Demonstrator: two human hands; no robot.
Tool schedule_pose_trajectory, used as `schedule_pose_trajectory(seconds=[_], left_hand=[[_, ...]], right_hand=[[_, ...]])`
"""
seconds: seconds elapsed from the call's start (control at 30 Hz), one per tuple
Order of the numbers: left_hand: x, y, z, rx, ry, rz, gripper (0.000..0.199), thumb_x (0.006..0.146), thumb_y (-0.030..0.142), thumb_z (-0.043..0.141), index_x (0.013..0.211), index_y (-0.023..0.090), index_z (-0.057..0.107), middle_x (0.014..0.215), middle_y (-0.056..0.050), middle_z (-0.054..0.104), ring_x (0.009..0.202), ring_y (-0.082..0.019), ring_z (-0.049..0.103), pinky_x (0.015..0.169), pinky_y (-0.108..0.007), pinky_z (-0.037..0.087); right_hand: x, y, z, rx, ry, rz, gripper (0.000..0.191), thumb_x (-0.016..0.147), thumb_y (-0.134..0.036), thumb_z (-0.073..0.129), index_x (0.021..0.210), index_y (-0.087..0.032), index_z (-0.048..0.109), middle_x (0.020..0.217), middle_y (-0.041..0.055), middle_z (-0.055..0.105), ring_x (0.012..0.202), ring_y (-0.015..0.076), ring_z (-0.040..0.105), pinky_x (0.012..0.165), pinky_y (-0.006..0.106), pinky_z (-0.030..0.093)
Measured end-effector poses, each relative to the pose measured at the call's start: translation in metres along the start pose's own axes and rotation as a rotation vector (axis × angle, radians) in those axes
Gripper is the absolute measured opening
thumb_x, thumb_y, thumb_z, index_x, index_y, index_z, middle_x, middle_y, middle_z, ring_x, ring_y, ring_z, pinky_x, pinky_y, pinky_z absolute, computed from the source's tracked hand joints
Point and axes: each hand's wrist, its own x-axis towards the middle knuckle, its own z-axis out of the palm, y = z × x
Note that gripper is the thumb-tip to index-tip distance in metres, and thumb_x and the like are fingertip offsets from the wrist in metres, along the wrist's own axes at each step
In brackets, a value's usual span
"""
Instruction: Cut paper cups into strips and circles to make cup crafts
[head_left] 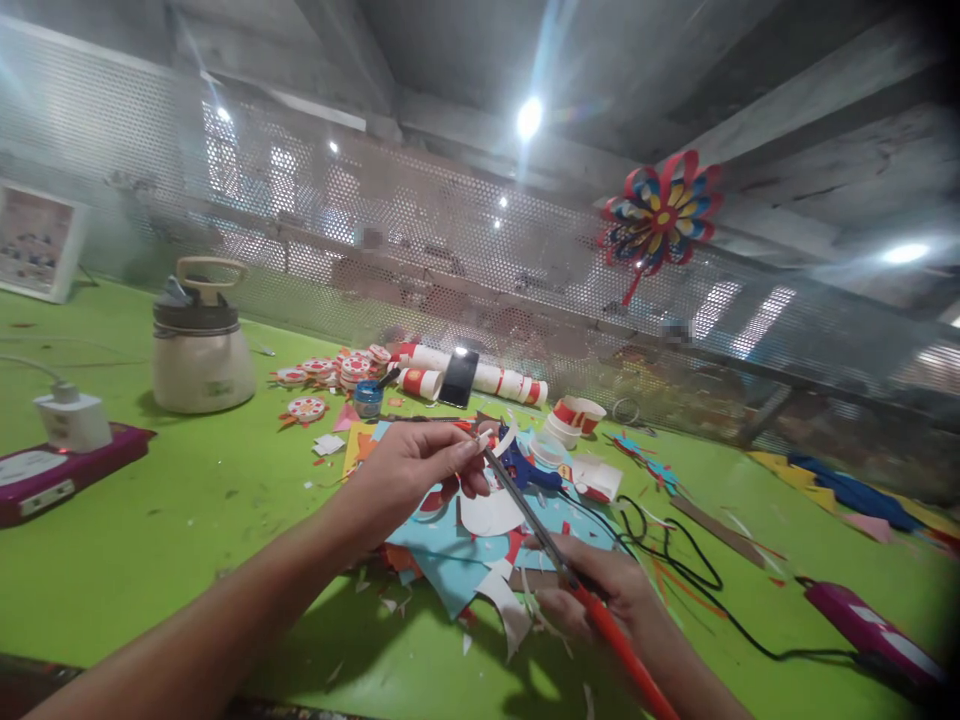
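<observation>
My left hand pinches a small white paper piece between thumb and fingertips. In my right hand is a pair of scissors with red handles, its long blades pointing up and away, the tips at the paper piece. Whether the blades touch it I cannot tell. Beneath both hands lie light blue paper sheets strewn with white and red scraps. A blue glue gun rests on this pile, just beyond the scissor blades.
Behind stand a blue jar, red-and-white paper discs, paper tubes, a phone and cut paper cups. Left are a spray bottle and a power strip. A black cord crosses right. A pinwheel hangs above.
</observation>
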Motion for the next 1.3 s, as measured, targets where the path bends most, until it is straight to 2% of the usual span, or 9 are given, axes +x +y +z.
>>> schedule_pose_trajectory(seconds=[0.2, 0.37, 0.5, 0.57, 0.67, 0.8, 0.97, 1.07, 1.3], left_hand=[[0.001, 0.000, -0.001, -0.010, 0.006, -0.003, 0.029, 0.082, 0.038, 0.060, 0.068, 0.013, 0.066, 0.065, -0.004, 0.065, 0.051, -0.010, 0.048, 0.051, -0.026, 0.038], [0.003, -0.001, -0.009, 0.059, 0.033, 0.007, 0.028, 0.084, 0.036, 0.060, 0.069, 0.014, 0.066, 0.063, -0.003, 0.065, 0.049, -0.009, 0.047, 0.047, -0.023, 0.034], [0.005, -0.002, -0.018, -0.014, -0.007, 0.010, 0.027, 0.082, 0.037, 0.064, 0.067, 0.014, 0.067, 0.063, -0.002, 0.063, 0.051, -0.008, 0.047, 0.048, -0.021, 0.032], [0.005, -0.001, -0.021, -0.075, -0.021, -0.011, 0.024, 0.080, 0.036, 0.066, 0.067, 0.015, 0.068, 0.062, -0.002, 0.063, 0.053, -0.009, 0.049, 0.049, -0.021, 0.034], [0.007, -0.001, -0.024, -0.083, -0.049, -0.027, 0.023, 0.078, 0.035, 0.067, 0.068, 0.015, 0.068, 0.060, -0.002, 0.062, 0.054, -0.010, 0.051, 0.050, -0.022, 0.035], [0.010, -0.004, -0.028, -0.010, -0.091, -0.032, 0.019, 0.075, 0.034, 0.069, 0.070, 0.016, 0.070, 0.061, -0.003, 0.062, 0.053, -0.011, 0.049, 0.048, -0.023, 0.033], [0.016, -0.012, -0.038, 0.168, -0.206, -0.037, 0.022, 0.076, 0.035, 0.068, 0.064, 0.016, 0.067, 0.057, -0.001, 0.055, 0.052, -0.010, 0.043, 0.047, -0.023, 0.030], [0.018, -0.015, -0.042, 0.258, -0.243, -0.054, 0.025, 0.081, 0.033, 0.063, 0.064, 0.014, 0.064, 0.057, 0.002, 0.052, 0.055, -0.008, 0.042, 0.050, -0.020, 0.030], [0.022, -0.017, -0.042, 0.153, -0.092, -0.097, 0.012, 0.085, 0.018, 0.056, 0.081, 0.009, 0.062, 0.062, 0.005, 0.056, 0.063, -0.004, 0.047, 0.062, -0.020, 0.030]], right_hand=[[-0.002, 0.002, 0.000, -0.159, 0.177, 0.046, 0.039, 0.085, -0.046, 0.055, 0.102, -0.015, 0.070, 0.056, -0.0021, 0.052, 0.049, 0.0134, 0.048, 0.047, 0.022, 0.043], [-0.011, 0.017, -0.033, -0.326, 0.349, 0.082, 0.041, 0.087, -0.050, 0.052, 0.103, -0.016, 0.069, 0.060, 0.0019, 0.062, 0.049, 0.0165, 0.055, 0.049, 0.025, 0.047], [-0.021, 0.041, -0.059, -0.497, 0.239, 0.290, 0.048, 0.084, -0.051, 0.055, 0.114, -0.015, 0.065, 0.088, 0.0105, 0.074, 0.073, 0.0264, 0.069, 0.065, 0.035, 0.056], [-0.026, 0.057, -0.063, -0.523, 0.194, 0.349, 0.046, 0.082, -0.047, 0.058, 0.113, -0.014, 0.067, 0.093, 0.0136, 0.075, 0.076, 0.0295, 0.071, 0.065, 0.039, 0.056], [-0.031, 0.081, -0.061, -0.530, 0.162, 0.357, 0.037, 0.079, -0.040, 0.061, 0.105, -0.015, 0.070, 0.095, 0.0141, 0.076, 0.082, 0.0310, 0.072, 0.071, 0.041, 0.057], [-0.038, 0.102, -0.055, -0.532, 0.158, 0.314, 0.034, 0.078, -0.032, 0.061, 0.108, -0.018, 0.069, 0.104, 0.0126, 0.073, 0.093, 0.0295, 0.069, 0.082, 0.043, 0.053], [-0.056, 0.104, -0.060, -0.521, 0.177, 0.283, 0.041, 0.081, -0.028, 0.056, 0.119, -0.014, 0.062, 0.114, 0.0150, 0.067, 0.109, 0.0303, 0.060, 0.095, 0.045, 0.045], [-0.068, 0.103, -0.069, -0.495, 0.111, 0.242, 0.038, 0.082, -0.026, 0.057, 0.118, -0.016, 0.063, 0.114, 0.0128, 0.066, 0.110, 0.0277, 0.058, 0.095, 0.041, 0.045], [-0.076, 0.101, -0.077, -0.462, -0.026, 0.183, 0.031, 0.082, -0.026, 0.062, 0.112, -0.019, 0.066, 0.104, 0.0093, 0.071, 0.096, 0.0251, 0.062, 0.089, 0.041, 0.047]])
